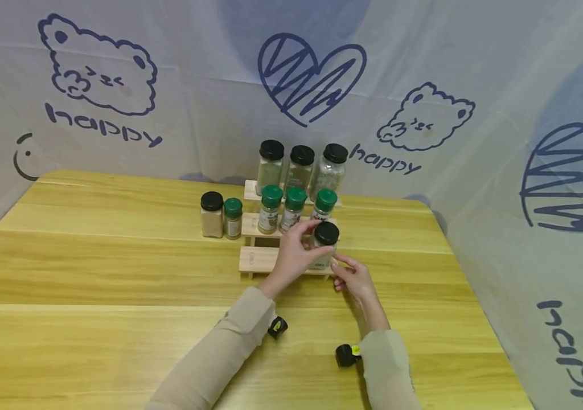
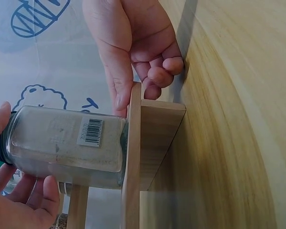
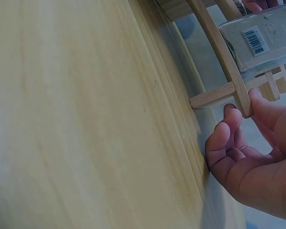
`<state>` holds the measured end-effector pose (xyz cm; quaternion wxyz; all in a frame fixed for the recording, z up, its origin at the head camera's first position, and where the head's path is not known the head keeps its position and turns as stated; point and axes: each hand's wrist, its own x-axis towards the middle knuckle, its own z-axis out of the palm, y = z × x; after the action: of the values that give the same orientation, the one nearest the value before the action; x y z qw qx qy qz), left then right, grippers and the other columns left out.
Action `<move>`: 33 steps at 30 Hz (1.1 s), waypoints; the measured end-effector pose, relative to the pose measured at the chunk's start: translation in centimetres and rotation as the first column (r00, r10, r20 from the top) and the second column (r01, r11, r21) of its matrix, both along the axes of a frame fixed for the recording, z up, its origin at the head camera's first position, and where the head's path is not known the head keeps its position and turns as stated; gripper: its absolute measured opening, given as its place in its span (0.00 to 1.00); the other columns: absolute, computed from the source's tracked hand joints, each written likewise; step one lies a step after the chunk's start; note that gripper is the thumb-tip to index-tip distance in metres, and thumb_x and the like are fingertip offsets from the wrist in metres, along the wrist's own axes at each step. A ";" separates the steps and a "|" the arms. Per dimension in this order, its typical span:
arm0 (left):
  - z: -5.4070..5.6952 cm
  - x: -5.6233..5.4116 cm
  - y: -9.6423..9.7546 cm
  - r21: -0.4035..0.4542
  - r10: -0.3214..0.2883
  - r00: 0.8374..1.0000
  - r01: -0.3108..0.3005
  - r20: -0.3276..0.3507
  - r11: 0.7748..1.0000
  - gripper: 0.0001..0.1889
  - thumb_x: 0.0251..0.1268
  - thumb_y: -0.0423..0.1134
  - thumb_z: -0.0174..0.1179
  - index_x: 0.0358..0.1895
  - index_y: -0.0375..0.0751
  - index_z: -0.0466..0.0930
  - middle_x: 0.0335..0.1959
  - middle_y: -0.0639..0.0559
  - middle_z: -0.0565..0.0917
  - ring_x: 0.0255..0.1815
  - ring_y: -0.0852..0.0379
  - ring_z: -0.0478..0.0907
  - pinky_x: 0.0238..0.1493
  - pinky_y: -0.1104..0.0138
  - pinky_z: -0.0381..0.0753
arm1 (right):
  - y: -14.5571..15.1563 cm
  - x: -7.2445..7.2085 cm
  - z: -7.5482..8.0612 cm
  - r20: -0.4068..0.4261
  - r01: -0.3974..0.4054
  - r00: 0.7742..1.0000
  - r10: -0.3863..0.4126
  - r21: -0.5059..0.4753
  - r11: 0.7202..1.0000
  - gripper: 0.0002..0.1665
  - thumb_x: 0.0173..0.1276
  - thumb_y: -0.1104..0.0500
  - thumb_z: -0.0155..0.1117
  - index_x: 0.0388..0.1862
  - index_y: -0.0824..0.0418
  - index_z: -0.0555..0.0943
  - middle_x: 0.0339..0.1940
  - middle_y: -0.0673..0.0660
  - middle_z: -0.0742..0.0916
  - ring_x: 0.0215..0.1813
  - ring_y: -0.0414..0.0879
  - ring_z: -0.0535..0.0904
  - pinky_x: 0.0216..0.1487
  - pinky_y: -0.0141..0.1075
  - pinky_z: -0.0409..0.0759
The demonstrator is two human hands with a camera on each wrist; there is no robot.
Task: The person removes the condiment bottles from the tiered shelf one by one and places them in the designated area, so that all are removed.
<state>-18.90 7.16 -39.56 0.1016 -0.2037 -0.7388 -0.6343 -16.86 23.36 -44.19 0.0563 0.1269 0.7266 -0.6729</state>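
A: What does the left hand (image 1: 295, 254) have?

B: The glass jar (image 2: 62, 143), curled fingers and thumb gripping it close under its black lid (image 1: 327, 233). It's just right of centre in the head view, upright at the right end of the lowest step of the wooden rack (image 1: 257, 259).

A: Fully seated there?

B: Its base looks to be against the board in the left wrist view, though I can't be sure it sits flat all round. A barcode sticker (image 2: 91, 132) shows on its side.

A: And the right hand (image 1: 355, 280)?

B: Just right of the jar, pinching the end of that same step, thumb on the upper face and bent fingers below.

A: What's on the other steps?

B: Three small green-lidded bottles (image 1: 292, 217) on the middle one, and three tall black-lidded bottles (image 1: 299, 173) on top, at upper centre.

A: Anything beside it?

B: Left of the rack, a squarish jar (image 1: 212, 222) with a black lid and a little green-topped bottle (image 1: 233, 225) stand side by side on the table (image 1: 91, 256).
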 end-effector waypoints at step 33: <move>0.2 0.1 -0.1 -0.071 0.026 1.000 -0.027 -0.006 0.997 0.26 0.41 0.35 0.71 0.49 0.33 0.77 0.40 0.43 0.80 0.32 0.54 0.73 0.30 0.71 0.73 | 0.0 0.0 -0.2 -0.012 0.002 1.000 -0.003 -0.011 1.000 0.23 0.63 0.66 0.57 0.58 0.72 0.69 0.16 0.53 0.81 0.14 0.38 0.72 0.16 0.27 0.74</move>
<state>-18.84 7.09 -39.39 0.1045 -0.1989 -0.7632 -0.6058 -16.87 23.35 -44.35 0.0516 0.1233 0.7230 -0.6778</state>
